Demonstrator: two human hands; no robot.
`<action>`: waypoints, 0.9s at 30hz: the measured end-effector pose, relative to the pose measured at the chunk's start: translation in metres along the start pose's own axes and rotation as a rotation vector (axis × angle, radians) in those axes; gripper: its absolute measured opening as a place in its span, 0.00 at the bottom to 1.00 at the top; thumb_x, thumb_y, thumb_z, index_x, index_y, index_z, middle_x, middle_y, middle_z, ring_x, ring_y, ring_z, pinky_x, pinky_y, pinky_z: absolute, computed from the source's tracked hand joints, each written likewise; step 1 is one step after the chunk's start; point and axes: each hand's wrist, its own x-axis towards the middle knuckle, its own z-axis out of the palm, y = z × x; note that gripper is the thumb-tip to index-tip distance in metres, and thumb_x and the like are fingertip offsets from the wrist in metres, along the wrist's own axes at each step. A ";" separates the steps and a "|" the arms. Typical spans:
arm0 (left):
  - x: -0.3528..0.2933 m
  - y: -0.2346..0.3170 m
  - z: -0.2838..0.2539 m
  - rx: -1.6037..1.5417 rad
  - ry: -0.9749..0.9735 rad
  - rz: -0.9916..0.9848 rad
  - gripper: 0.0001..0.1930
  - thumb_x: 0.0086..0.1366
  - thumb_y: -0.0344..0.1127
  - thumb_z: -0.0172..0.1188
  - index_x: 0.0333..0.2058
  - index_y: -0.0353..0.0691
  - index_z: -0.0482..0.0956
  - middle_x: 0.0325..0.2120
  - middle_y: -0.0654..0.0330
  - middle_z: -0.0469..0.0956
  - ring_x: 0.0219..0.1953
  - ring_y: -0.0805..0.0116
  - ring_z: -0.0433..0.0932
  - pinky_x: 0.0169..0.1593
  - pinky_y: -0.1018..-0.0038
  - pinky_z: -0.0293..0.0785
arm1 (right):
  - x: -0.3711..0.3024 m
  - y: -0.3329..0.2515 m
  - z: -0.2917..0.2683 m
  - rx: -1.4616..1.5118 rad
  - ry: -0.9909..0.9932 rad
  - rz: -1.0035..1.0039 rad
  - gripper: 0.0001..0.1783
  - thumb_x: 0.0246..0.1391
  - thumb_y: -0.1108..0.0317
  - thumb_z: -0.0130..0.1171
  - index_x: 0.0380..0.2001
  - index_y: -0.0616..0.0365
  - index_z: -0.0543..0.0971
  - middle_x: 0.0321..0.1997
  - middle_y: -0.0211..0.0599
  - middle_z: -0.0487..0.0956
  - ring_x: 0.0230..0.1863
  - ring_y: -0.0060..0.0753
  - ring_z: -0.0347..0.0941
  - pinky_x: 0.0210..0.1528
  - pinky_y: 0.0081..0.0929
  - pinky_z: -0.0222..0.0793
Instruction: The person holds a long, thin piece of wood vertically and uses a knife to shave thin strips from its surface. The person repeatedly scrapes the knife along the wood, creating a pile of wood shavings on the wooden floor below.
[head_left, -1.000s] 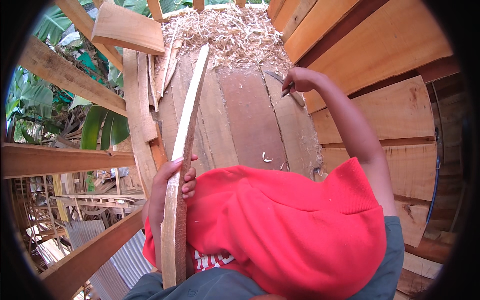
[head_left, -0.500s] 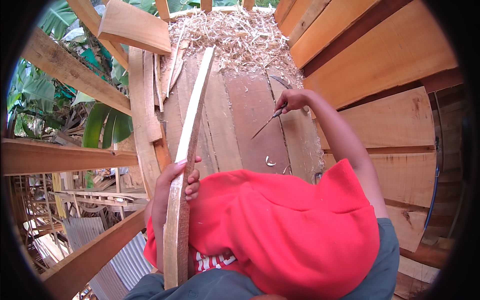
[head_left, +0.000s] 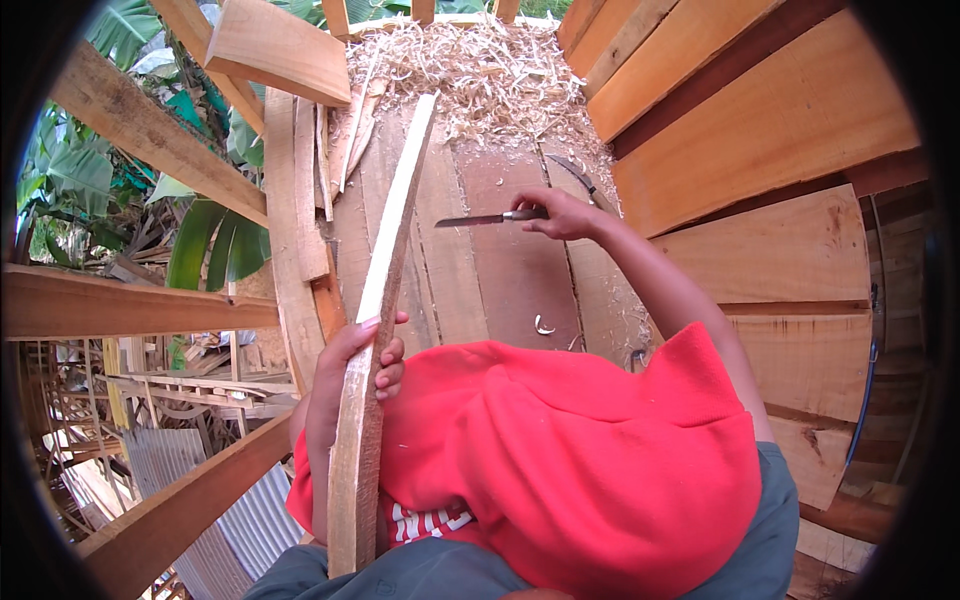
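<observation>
My left hand [head_left: 355, 365] is wrapped round a long, slightly curved piece of wood [head_left: 372, 300]. Its lower end is by my lap and its upper end reaches out over the floorboards. The upper part looks pale and freshly cut, the lower part rougher and browner. Out to the right, my right hand [head_left: 560, 213] grips a knife [head_left: 490, 217] by its dark handle. The blade points left toward the wood, apart from it. A second curved blade, like a sickle [head_left: 578, 175], lies on the boards just beyond my right hand.
Curly wood shavings [head_left: 490, 75] are heaped at the far end of the plank floor [head_left: 510, 290]. Loose strips [head_left: 308, 190] and a thick wood block [head_left: 278, 55] are at the left. Plank walls [head_left: 770, 240] rise at the right; rails [head_left: 150, 307] run along the left.
My right hand has moved left and slightly nearer me, swinging the knife from slanting down-left to nearly level. The curved blade beyond it shows more. My left hand keeps its hold on the wood.
</observation>
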 end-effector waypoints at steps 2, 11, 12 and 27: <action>0.001 -0.001 -0.001 0.000 -0.015 -0.001 0.24 0.71 0.46 0.50 0.57 0.35 0.66 0.25 0.63 0.66 0.20 0.76 0.67 0.22 0.79 0.66 | -0.001 0.000 0.023 0.007 -0.144 -0.016 0.19 0.56 0.73 0.67 0.52 0.54 0.78 0.42 0.36 0.83 0.43 0.32 0.78 0.46 0.34 0.73; 0.001 0.001 -0.001 0.017 -0.020 -0.003 0.24 0.71 0.47 0.50 0.57 0.36 0.66 0.26 0.63 0.66 0.20 0.76 0.67 0.22 0.79 0.66 | 0.018 0.036 -0.028 -0.140 0.448 0.225 0.13 0.59 0.63 0.65 0.45 0.55 0.86 0.34 0.39 0.86 0.36 0.33 0.81 0.42 0.35 0.74; 0.000 0.002 -0.003 0.013 -0.016 -0.002 0.24 0.71 0.47 0.50 0.57 0.36 0.66 0.25 0.63 0.66 0.20 0.76 0.67 0.22 0.79 0.66 | 0.014 0.028 -0.033 -0.141 0.312 0.218 0.13 0.59 0.63 0.65 0.45 0.56 0.86 0.33 0.38 0.86 0.35 0.31 0.80 0.41 0.33 0.74; -0.001 0.003 0.002 0.006 0.008 0.004 0.24 0.71 0.46 0.50 0.57 0.35 0.66 0.25 0.64 0.66 0.20 0.77 0.67 0.21 0.80 0.65 | 0.001 0.034 -0.030 0.020 -0.038 0.232 0.12 0.53 0.68 0.69 0.41 0.59 0.88 0.27 0.31 0.84 0.29 0.19 0.77 0.35 0.24 0.73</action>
